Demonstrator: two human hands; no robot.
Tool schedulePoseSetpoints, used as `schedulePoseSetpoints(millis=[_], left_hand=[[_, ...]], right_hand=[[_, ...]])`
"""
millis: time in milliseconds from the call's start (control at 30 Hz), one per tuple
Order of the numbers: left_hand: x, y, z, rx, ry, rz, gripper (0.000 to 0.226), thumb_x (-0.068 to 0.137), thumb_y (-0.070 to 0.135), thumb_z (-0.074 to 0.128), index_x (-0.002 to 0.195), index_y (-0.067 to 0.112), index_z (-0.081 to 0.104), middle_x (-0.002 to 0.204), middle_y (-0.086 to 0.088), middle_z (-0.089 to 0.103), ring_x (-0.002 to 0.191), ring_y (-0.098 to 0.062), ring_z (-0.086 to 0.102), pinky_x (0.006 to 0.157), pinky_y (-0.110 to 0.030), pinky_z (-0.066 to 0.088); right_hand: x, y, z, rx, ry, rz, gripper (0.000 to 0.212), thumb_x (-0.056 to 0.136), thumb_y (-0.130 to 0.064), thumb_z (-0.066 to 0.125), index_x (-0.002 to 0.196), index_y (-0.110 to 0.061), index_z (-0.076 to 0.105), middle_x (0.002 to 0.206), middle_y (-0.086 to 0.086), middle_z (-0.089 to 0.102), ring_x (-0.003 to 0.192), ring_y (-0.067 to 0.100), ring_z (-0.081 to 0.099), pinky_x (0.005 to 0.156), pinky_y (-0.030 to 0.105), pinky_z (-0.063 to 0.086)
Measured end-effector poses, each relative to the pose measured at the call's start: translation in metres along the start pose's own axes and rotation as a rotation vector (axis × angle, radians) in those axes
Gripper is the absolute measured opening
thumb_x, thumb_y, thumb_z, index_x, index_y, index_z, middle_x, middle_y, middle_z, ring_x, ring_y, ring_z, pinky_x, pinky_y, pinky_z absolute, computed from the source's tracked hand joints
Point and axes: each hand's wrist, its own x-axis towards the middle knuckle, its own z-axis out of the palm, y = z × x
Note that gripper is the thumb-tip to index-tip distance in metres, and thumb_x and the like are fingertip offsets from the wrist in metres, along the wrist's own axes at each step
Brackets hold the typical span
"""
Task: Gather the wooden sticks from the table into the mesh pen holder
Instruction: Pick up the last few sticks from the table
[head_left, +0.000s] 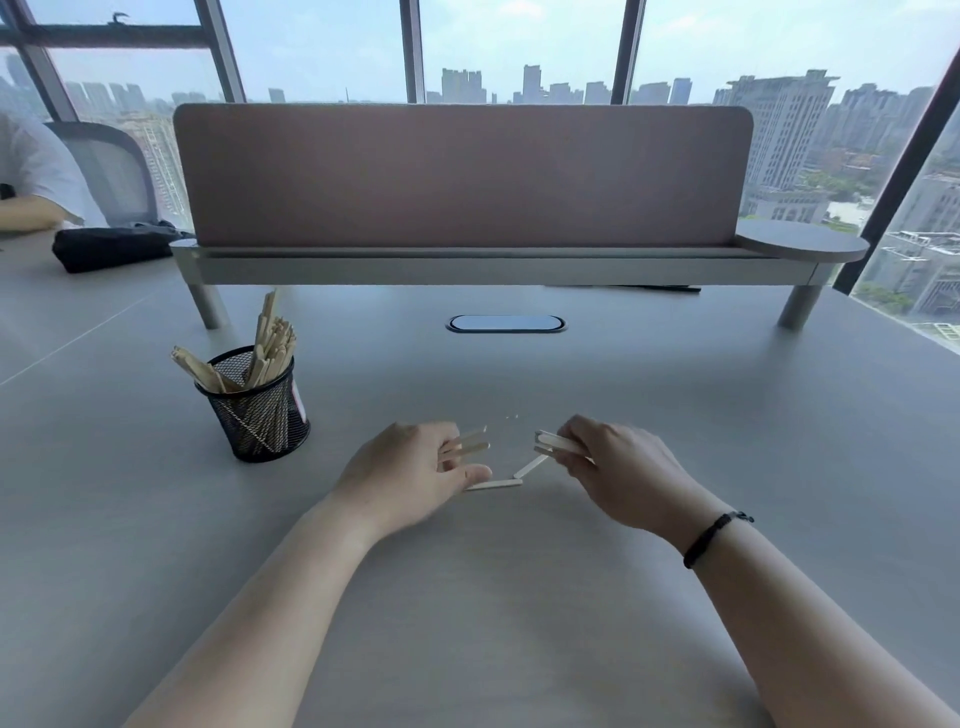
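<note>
Two sticks (493, 484) lie flat on the table (519, 597) between my hands. I'd slide each to lift an end before pinching. My left hand (410, 470) grips sticks, thumb on the nearer one; my right hand (618, 467) pinches several. The holder (257, 410) stands left, part filled.

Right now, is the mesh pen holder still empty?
No, the mesh pen holder already has many wooden sticks standing in it.
</note>
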Motion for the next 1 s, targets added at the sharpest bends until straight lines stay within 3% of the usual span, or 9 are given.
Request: schedulePoseSetpoints(millis=[133,200,300,400,500,667,800,867,1000], left_hand=[[0.002,-0.002,0.001,0.013,-0.102,-0.043,0.019,0.080,0.049,0.072,0.085,0.031,0.070,0.062,0.015,0.055,0.064,-0.001,0.052,0.056,-0.025,0.036],[0.003,-0.003,0.002,-0.029,-0.113,-0.075,0.010,0.083,0.039,0.072,0.082,0.029,0.073,0.063,0.016,0.058,0.067,-0.001,0.055,0.057,-0.023,0.038],[0.004,-0.004,0.001,-0.017,-0.148,-0.095,0.009,0.085,0.034,0.069,0.079,0.027,0.071,0.069,0.014,0.063,0.071,-0.005,0.059,0.060,-0.024,0.040],[0.004,-0.002,0.002,0.037,-0.197,-0.087,0.012,0.088,0.034,0.065,0.079,0.026,0.068,0.075,0.013,0.063,0.076,-0.011,0.059,0.062,-0.027,0.040],[0.002,0.003,0.003,0.138,-0.215,-0.060,0.014,0.095,0.038,0.056,0.088,0.027,0.061,0.091,0.013,0.064,0.091,-0.018,0.061,0.073,-0.031,0.045],[0.000,0.006,0.001,0.146,-0.078,-0.016,0.008,0.101,0.036,0.043,0.099,0.030,0.047,0.100,0.006,0.064,0.095,-0.026,0.059,0.076,-0.036,0.046],[0.002,0.003,-0.001,0.019,0.095,0.034,0.011,0.101,0.034,0.045,0.102,0.025,0.049,0.104,0.009,0.054,0.101,-0.019,0.053,0.077,-0.035,0.042],[0.002,0.002,0.000,-0.065,0.124,0.029,0.011,0.102,0.033,0.046,0.099,0.022,0.049,0.096,0.011,0.055,0.093,-0.017,0.054,0.076,-0.035,0.043],[0.005,0.002,0.005,-0.409,0.112,-0.075,0.018,0.101,0.030,0.046,0.086,0.022,0.049,0.071,0.010,0.059,0.058,-0.005,0.047,0.062,-0.029,0.039]], right_hand=[[0.007,0.001,0.003,0.028,-0.032,0.018,0.024,0.098,-0.036,0.053,0.121,-0.037,0.060,0.100,-0.009,0.068,0.098,0.024,0.060,0.072,0.034,0.044],[0.011,0.002,0.008,0.037,-0.081,0.036,0.018,0.095,-0.036,0.055,0.111,-0.036,0.065,0.101,-0.009,0.069,0.100,0.024,0.060,0.074,0.034,0.047],[0.015,0.006,0.010,0.040,-0.092,0.086,0.010,0.093,-0.034,0.057,0.086,-0.033,0.065,0.088,-0.008,0.069,0.089,0.024,0.062,0.068,0.033,0.047],[0.015,0.007,0.009,0.035,-0.070,0.069,0.010,0.093,-0.035,0.059,0.085,-0.037,0.065,0.091,-0.012,0.067,0.090,0.020,0.061,0.071,0.033,0.047],[0.015,0.005,0.010,-0.003,-0.053,0.040,0.013,0.095,-0.037,0.056,0.092,-0.028,0.064,0.099,-0.009,0.063,0.094,0.024,0.061,0.068,0.033,0.041],[0.012,0.004,0.012,-0.098,-0.057,-0.014,0.025,0.098,-0.042,0.050,0.095,-0.018,0.056,0.104,-0.001,0.055,0.091,0.030,0.061,0.065,0.035,0.041],[0.010,0.002,0.013,-0.107,-0.027,-0.046,0.019,0.098,-0.036,0.047,0.100,-0.020,0.056,0.103,0.000,0.059,0.092,0.031,0.061,0.067,0.037,0.043],[0.010,0.000,0.012,-0.077,0.026,-0.020,0.016,0.099,-0.036,0.047,0.102,-0.022,0.055,0.097,0.000,0.065,0.088,0.031,0.061,0.065,0.036,0.040],[0.010,0.001,0.012,0.053,0.151,0.052,0.019,0.101,-0.039,0.048,0.102,-0.021,0.054,0.079,0.000,0.062,0.076,0.033,0.057,0.059,0.036,0.033]])
